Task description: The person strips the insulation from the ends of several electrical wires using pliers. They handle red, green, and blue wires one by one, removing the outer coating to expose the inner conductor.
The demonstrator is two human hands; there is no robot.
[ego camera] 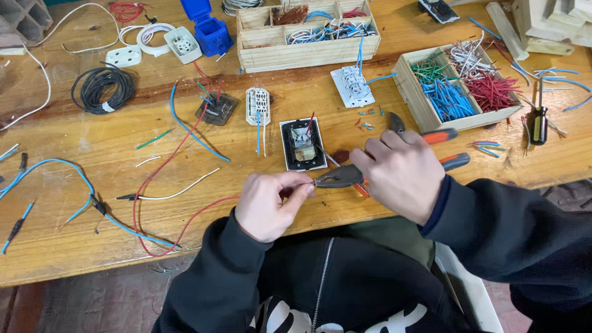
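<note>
At the counter's near edge, the left hand pinches a short wire steady while the right hand, at 3 o'clock of it, closes pliers on its end, with the black switch module at 12 o'clock.

Far left: we see a black cable coil on the tabletop.
Back edge: we see a blue box beside a wooden tray of mixed wires.
Right: we see a second tray of green, blue and red wire pieces, and a screwdriver just beside it.
</note>
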